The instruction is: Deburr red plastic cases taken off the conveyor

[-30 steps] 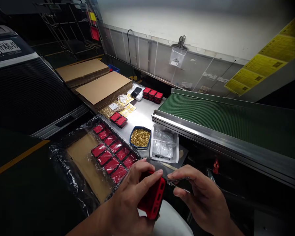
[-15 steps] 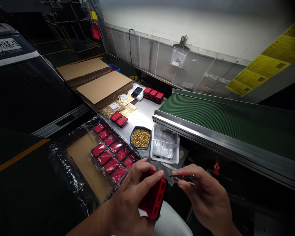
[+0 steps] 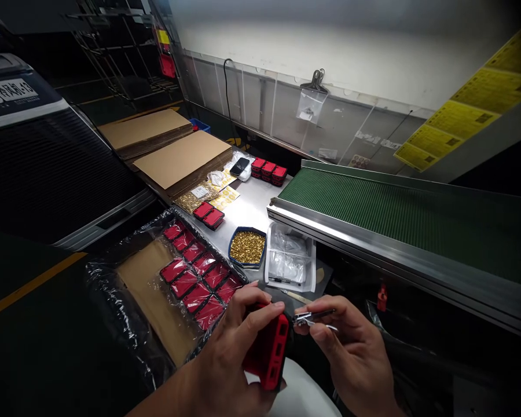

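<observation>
My left hand (image 3: 230, 347) is closed around a red plastic case (image 3: 274, 353) with a black edge. Its narrow side, with several rectangular openings, faces right, and the fingers cover much of its top. A shiny metal nail clipper (image 3: 315, 318) sits between the thumb and fingers of my right hand (image 3: 356, 347). The clipper's jaw end points left, close to the upper right corner of the case; whether they touch, I cannot tell. Beyond my hands stand a blue-rimmed tray of small brass-coloured parts (image 3: 247, 246) and a white bin (image 3: 311, 284) holding clear plastic bags.
At the left, a plastic-lined box (image 3: 145, 295) holds rows of red cases. Stacked cardboard (image 3: 182, 159), a phone (image 3: 239, 167) and more red cases (image 3: 269, 171) lie farther back. A green conveyor (image 3: 351, 202) runs along the right, and a pale-handled tool (image 3: 296, 296) lies beyond my hands.
My right hand has moved left with the nail clipper, bringing it up to the red case. The clipper's levers now show spread apart. The left hand keeps its hold, and the view has shifted slightly.
</observation>
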The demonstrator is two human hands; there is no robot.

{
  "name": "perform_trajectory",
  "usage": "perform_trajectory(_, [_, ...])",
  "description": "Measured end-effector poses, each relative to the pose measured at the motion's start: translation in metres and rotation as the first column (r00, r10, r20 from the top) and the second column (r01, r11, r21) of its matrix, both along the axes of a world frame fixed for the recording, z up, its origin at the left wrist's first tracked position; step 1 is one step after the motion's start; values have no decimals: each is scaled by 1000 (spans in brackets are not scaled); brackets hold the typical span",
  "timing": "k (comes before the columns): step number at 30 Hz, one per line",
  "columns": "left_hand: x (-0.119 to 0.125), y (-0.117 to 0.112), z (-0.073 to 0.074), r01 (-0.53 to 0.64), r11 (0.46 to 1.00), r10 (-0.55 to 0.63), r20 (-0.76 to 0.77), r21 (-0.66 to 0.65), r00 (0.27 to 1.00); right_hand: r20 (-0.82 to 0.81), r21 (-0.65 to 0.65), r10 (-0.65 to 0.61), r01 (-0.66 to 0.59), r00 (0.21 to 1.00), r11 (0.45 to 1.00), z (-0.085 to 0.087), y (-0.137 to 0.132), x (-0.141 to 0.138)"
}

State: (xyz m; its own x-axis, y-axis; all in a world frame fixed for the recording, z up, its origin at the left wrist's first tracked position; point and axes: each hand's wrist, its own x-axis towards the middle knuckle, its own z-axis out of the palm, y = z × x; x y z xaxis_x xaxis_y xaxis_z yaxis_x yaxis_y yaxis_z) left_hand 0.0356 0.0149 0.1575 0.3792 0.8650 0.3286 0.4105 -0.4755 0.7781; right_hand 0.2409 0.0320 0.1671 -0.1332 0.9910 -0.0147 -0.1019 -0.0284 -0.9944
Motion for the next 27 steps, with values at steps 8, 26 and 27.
perform_trajectory(8, [0, -6, -4, -6, 994, 14, 75, -112, 997, -36, 12, -17, 17, 999, 1000, -6, -5, -2])
perform_trajectory(26, [-11, -39, -68, 271, 476, 318, 451, -837, 834, 436, -319, -130, 288, 891, 903, -239, 7, 34])
perform_trajectory(27, [-14, -39, -69, 279, 447, 340, 450, -850, 826, 485, -319, -123, 306, 866, 897, -258, 3, 40])
